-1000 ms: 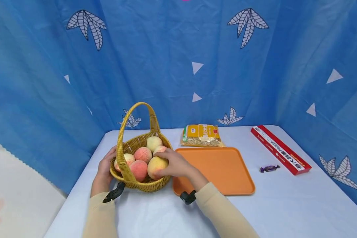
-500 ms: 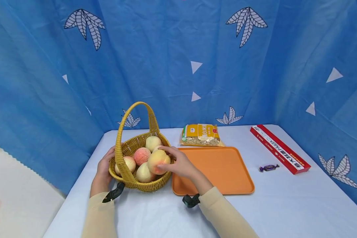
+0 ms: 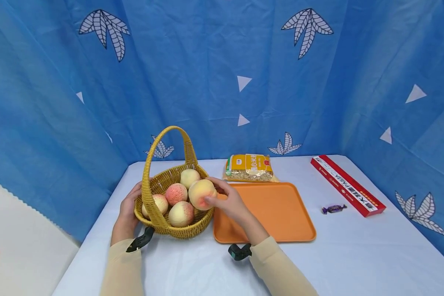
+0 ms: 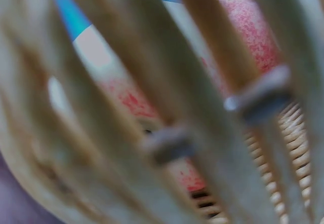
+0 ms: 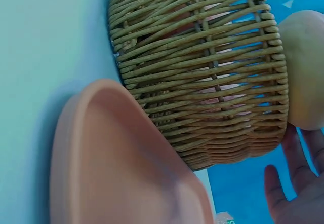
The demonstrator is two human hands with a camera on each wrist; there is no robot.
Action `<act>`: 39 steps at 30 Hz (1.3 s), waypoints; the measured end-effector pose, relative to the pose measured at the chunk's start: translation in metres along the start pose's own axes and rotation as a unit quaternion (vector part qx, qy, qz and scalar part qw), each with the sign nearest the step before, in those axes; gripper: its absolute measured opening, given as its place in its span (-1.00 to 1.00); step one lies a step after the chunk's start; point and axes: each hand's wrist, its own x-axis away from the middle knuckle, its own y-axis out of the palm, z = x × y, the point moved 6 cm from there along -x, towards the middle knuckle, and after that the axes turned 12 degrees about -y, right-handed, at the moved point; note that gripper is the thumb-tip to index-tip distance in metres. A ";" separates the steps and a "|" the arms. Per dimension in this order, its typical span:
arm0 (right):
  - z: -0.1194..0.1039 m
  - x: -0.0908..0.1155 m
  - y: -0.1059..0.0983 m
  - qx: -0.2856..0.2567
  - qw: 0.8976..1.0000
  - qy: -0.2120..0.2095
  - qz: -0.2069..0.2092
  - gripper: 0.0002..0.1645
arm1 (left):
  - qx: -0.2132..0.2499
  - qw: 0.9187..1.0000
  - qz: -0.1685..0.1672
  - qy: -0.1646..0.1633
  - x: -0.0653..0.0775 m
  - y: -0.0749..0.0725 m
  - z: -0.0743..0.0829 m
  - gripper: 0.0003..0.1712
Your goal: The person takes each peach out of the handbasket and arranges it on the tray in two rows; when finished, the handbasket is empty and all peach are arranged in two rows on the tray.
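Note:
My right hand (image 3: pixel 234 202) holds a yellow peach (image 3: pixel 200 193) with a pink blush, just over the right rim of a wicker basket (image 3: pixel 183 233). In the right wrist view that peach (image 5: pixel 308 67) stands beside the rim, with fingers (image 5: pixel 297 163) below it in the picture. Several peaches lie in the basket, among them a red one (image 3: pixel 176 193) and a pale one with a pink side (image 3: pixel 181 214). Against the basket's left outer side rests my left hand (image 3: pixel 127 209). Blurred weave (image 4: pixel 167 46) fills the left wrist view, pink fruit showing through the gaps.
An orange tray (image 3: pixel 266 213) lies right beside the basket. Behind it is a yellow bag of pasta (image 3: pixel 249 167). Farther right lie a purple wrapped candy (image 3: pixel 334 209) and a long red pasta box (image 3: pixel 348 185). The basket's tall handle (image 3: pixel 146 172) arches over the fruit.
The yellow peach has risen out of the pile and moved right with my right hand, and a pale peach shows where a red one was. My left hand stays at the basket.

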 end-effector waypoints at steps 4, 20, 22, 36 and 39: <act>0.003 0.000 -0.006 -0.051 0.998 0.002 0.030 -0.35 | -0.007 1.000 0.001 0.002 -0.001 0.001 0.002 -0.48; 0.021 -0.001 -0.046 -0.081 0.985 0.077 0.129 -0.36 | -0.005 1.000 0.002 0.009 -0.001 0.000 0.003 -0.46; 0.025 0.000 -0.050 -0.072 0.982 0.098 0.141 -0.35 | 0.000 1.000 -0.004 0.011 -0.001 0.001 0.003 -0.46; 0.050 0.008 -0.065 0.009 0.978 0.148 0.143 -0.34 | -0.002 1.000 -0.003 0.022 0.000 0.001 0.004 -0.47; 0.053 0.010 -0.065 0.018 0.977 0.157 0.141 -0.35 | -0.002 1.000 -0.005 0.025 0.001 0.002 0.003 -0.47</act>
